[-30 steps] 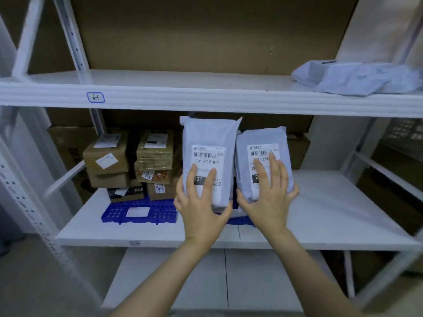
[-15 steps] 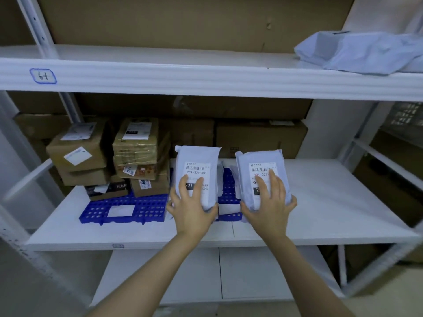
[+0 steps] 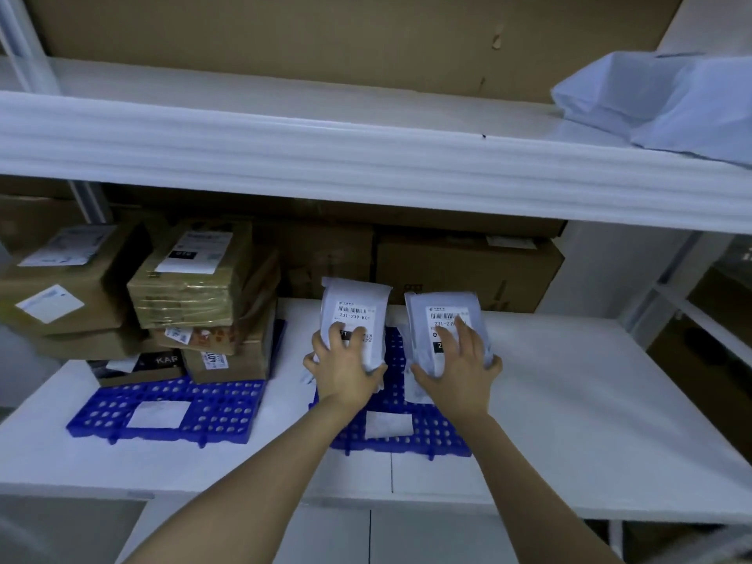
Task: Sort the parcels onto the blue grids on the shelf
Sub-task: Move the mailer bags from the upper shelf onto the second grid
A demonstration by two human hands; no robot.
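Left hand (image 3: 346, 372) grips the lower half of the left parcel (image 3: 358, 315): fingers spread and bent over the label face, thumb hooked round its right edge. Right hand (image 3: 455, 368) grips the right parcel (image 3: 443, 315) the same way, fingers over the label, little finger wrapped on the right edge. Both forearms reach straight in from below, roughly parallel.

Both parcels are grey poly mailers, side by side and apart, tops tilted away, over the back of the right blue grid (image 3: 407, 441). Contact with the grid is hidden by the hands.

Versus 1.0 s ago: the parcels were held upright and close together in front of the shelf; now they sit lower, deeper in and more leaned back. The grip is unchanged.

The left blue grid (image 3: 211, 409) carries stacked cardboard boxes (image 3: 183, 287) at its back. Both grids lie on the white shelf board (image 3: 569, 400). The upper shelf (image 3: 366, 156) holds loose grey bags (image 3: 671, 103) at the right.
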